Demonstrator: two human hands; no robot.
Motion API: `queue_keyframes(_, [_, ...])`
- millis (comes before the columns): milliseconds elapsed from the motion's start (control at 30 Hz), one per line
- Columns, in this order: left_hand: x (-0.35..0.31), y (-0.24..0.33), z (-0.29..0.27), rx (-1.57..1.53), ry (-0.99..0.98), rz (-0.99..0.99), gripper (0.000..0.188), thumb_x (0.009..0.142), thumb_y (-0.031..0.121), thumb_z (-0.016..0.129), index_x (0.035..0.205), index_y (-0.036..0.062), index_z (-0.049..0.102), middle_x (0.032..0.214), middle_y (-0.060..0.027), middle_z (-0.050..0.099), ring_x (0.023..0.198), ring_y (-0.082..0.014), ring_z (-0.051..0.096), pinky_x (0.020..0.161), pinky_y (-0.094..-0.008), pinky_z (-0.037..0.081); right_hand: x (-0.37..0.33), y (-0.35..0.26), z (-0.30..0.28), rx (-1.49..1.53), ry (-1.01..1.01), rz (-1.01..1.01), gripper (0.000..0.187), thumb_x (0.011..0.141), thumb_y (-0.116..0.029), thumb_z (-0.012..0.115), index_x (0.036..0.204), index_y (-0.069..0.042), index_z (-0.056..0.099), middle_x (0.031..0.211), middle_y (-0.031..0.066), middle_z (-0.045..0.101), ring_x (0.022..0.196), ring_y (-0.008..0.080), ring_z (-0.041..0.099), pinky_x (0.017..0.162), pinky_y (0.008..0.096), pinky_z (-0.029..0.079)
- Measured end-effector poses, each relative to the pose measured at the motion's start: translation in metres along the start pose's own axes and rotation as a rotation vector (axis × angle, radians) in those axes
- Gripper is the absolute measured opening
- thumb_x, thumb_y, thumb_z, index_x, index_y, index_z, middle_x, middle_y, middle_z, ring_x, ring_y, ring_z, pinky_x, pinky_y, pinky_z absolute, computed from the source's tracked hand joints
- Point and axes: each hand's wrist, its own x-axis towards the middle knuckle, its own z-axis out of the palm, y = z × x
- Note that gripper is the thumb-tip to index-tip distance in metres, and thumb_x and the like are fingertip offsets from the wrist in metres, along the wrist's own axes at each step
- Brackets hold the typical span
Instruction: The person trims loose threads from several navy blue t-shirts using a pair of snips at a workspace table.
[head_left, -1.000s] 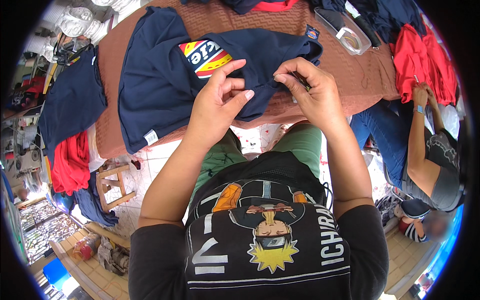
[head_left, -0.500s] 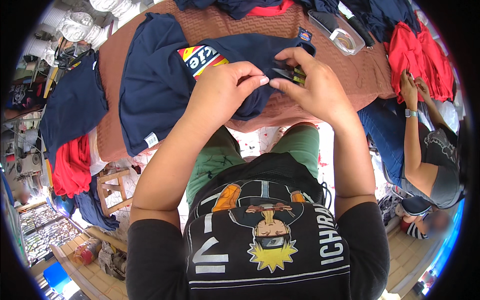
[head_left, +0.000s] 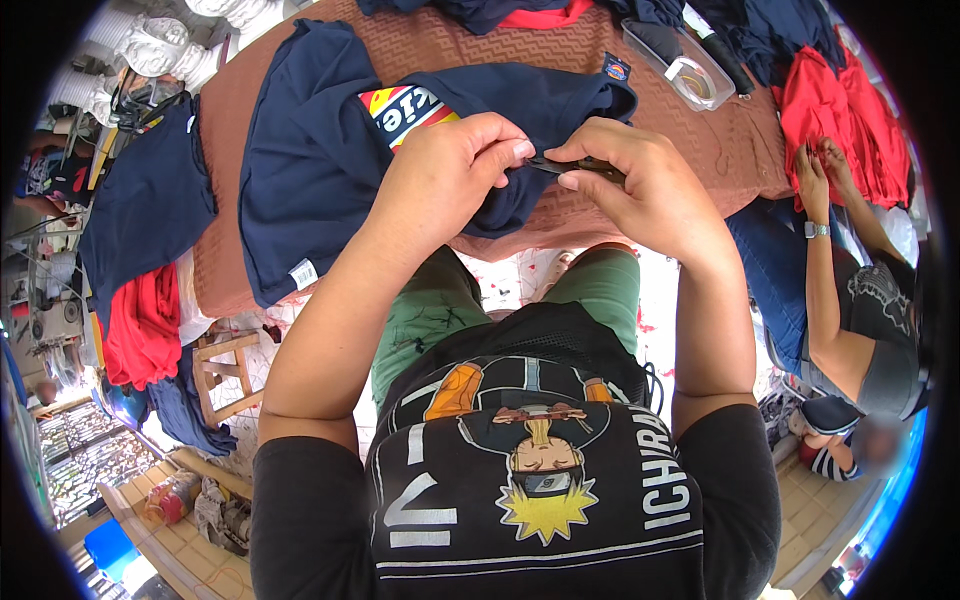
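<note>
A navy garment (head_left: 300,170) with a bright printed patch (head_left: 405,112) and a small tag (head_left: 616,68) lies spread in front of me. Over it, my left hand (head_left: 440,180) is closed in a pinch, thumb against fingers; whatever it pinches is too small to make out. My right hand (head_left: 650,190) grips a pair of small dark thread snips (head_left: 550,165) between thumb and fingers. The tips of the snips point left and come close to my left fingertips.
Brown patterned cloth covers the table (head_left: 740,150). A clear plastic box (head_left: 690,78) lies at the far right. Navy cloth (head_left: 150,195) hangs over the left end. On the right, another person's hands (head_left: 822,175) work at red cloth (head_left: 840,110). A wooden stool (head_left: 228,375) stands at lower left.
My right fingers have closed round the snips, which have swung level toward my left fingertips. The right hand has come down slightly. My left hand keeps its pinch.
</note>
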Motion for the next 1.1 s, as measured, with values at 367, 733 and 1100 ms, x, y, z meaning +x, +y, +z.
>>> queue_keyframes(367, [-0.002,0.001,0.002,0.065,0.008,0.004,0.018,0.093,0.016,0.062,0.101,0.0015,0.069,0.082,-0.0018,0.068,0.068,-0.0059,0.058,0.065,-0.0211,0.048,0.005,-0.002,0.007,-0.04,-0.012,-0.01,0.021,0.078,0.002,0.067,0.098,0.002,0.063,0.089,0.015,0.064,0.082,0.032,0.064,0.071,0.0353,0.05])
queue_keyframes(733, [-0.038,0.045,-0.069,-0.061,-0.452,0.666,0.034,0.081,0.034,0.069,0.069,0.0021,0.066,0.08,-0.0101,0.064,0.073,-0.019,0.059,0.066,-0.0255,0.041,-0.011,-0.009,-0.022,0.007,0.087,0.055,0.023,0.079,-0.005,0.07,0.101,-0.001,0.064,0.089,0.0118,0.064,0.076,0.0251,0.062,0.069,0.0338,0.049])
queue_keyframes(1100, [-0.039,-0.031,0.012,-0.06,0.145,0.094,0.03,0.086,0.012,0.07,0.111,0.0027,0.055,0.093,-0.0085,0.069,0.084,-0.0117,0.065,0.075,-0.0279,0.05,-0.008,-0.005,0.021,0.176,0.11,0.109,0.021,0.078,-0.003,0.072,0.098,-0.001,0.066,0.088,0.01,0.066,0.077,0.0208,0.066,0.071,0.0308,0.051])
